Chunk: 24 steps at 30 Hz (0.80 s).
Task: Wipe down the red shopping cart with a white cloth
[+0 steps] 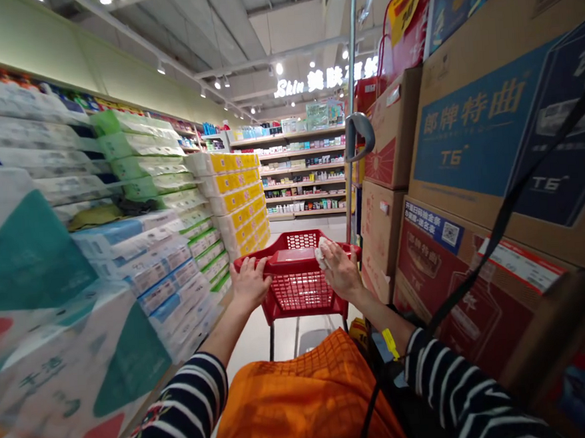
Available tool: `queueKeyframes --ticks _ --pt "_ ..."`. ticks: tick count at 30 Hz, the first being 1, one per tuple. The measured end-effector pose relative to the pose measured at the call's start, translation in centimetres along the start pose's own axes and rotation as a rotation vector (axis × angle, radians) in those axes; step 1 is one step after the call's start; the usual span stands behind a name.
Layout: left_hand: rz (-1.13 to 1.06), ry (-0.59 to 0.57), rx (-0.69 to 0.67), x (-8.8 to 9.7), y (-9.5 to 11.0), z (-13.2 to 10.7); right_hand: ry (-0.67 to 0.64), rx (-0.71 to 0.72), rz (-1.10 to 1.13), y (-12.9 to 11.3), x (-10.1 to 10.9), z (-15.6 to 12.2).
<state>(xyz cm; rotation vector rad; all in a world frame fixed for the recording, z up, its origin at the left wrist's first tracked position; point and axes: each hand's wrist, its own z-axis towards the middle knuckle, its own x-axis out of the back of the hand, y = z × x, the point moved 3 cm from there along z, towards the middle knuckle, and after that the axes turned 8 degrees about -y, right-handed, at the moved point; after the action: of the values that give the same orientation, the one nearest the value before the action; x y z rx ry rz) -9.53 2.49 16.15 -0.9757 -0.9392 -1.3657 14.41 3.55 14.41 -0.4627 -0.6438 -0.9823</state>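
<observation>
Under my two hands, a red cart (305,291) is pointing straight ahead

Just below my grip, the handle (295,260) is running crosswise from left to right, while the cart's long axis is leading away from me, toward shelves (303,184) well beyond my fingers. My left hand (251,282) is lying over the handle's left end; whether its fingers are clenching underneath, I cannot tell. Near the other end, my right hand (341,269) is pinching a white wad (321,251) at the handle. By my judgement, I am steadying the cart and wiping its handle; the next move is calling for a firm left hold and light, even pressure from the wad. Left of my grip, paper packs (166,281) are standing stacked; to its right, cardboard boxes (467,140) are rising.
</observation>
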Motion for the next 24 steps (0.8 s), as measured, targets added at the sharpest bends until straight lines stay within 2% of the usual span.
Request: queueKeyframes --ticks 3,5,9,11,14,17,19,21,24 --pt "0.0 0.003 -0.013 -0.3 0.8 -0.5 -0.011 -0.157 0.018 0.2 0.3 0.4" --pt "0.016 0.005 -0.018 -0.3 1.6 -0.8 -0.026 -0.196 0.037 -1.4 -0.2 1.1" --pt "0.039 -0.002 -0.032 -0.2 2.3 -1.3 -0.107 0.011 0.07 -6.3 -1.8 2.4" --pt "0.04 0.008 -0.051 -0.1 2.0 -1.5 -0.125 0.088 0.083 -7.3 -2.0 2.5" --pt "0.036 0.031 -0.053 -0.5 1.4 -1.6 -0.093 0.033 0.086 -5.3 -1.4 2.3" --pt "0.019 0.033 -0.022 -0.9 1.2 -1.6 -0.06 -0.148 0.066 -1.8 -0.4 2.4" --pt "0.0 0.008 -0.002 -1.1 1.3 -1.4 -0.063 -0.238 0.056 -0.8 0.0 2.7" --pt "-0.013 -0.02 0.003 -1.0 1.5 -1.3 -0.077 -0.236 0.063 -1.7 -0.2 3.2" --pt "-0.011 -0.05 -0.02 -0.5 1.5 -1.2 -0.115 -0.087 0.097 -5.7 -1.3 3.9"
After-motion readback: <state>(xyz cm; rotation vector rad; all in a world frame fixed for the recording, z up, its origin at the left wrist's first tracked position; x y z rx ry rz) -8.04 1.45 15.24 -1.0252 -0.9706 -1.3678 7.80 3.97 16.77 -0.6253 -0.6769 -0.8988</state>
